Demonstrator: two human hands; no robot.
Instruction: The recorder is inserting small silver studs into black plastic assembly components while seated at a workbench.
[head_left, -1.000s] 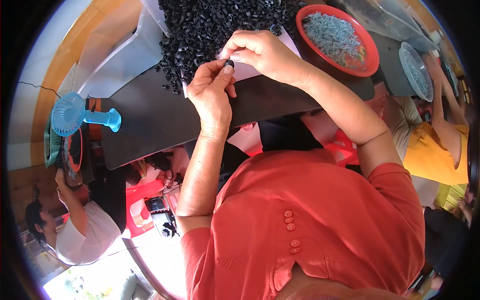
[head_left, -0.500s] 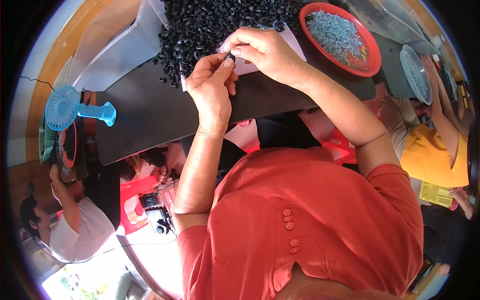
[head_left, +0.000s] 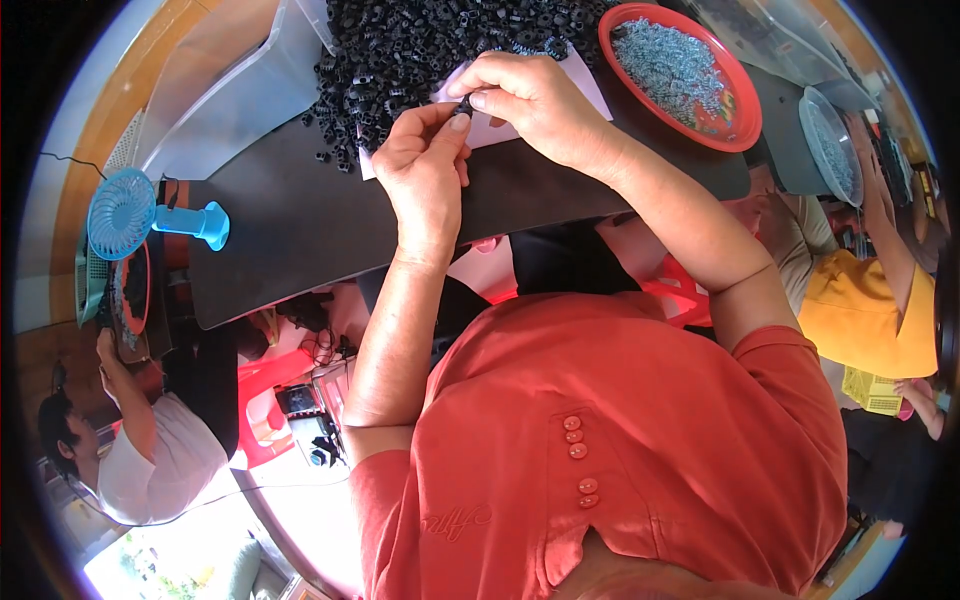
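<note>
My left hand (head_left: 425, 165) is closed, pinching a small black plastic part (head_left: 463, 108) between thumb and fingers. From the right, my right hand (head_left: 530, 100) meets it, thumb and forefinger pressed together at the top of the same part. Whether the right fingers hold a second, smaller piece is too fine to see. Both hands are over the near edge of a white sheet (head_left: 585, 90). Just beyond them lies a large heap of small black plastic parts (head_left: 400, 50), and a few silvery pieces (head_left: 540, 48) lie along the sheet's far side.
A red tray (head_left: 735, 135) of small silvery metal pieces (head_left: 670, 70) stands to the right. A clear plastic bin (head_left: 235, 95) is at the left, and a small blue fan (head_left: 125, 212) beyond the dark table's (head_left: 290, 230) left edge. Co-workers sit on both sides.
My right thumb and forefinger have shifted very slightly on the black part, which shows a bit more between the fingertips. Otherwise both hands keep their places.
</note>
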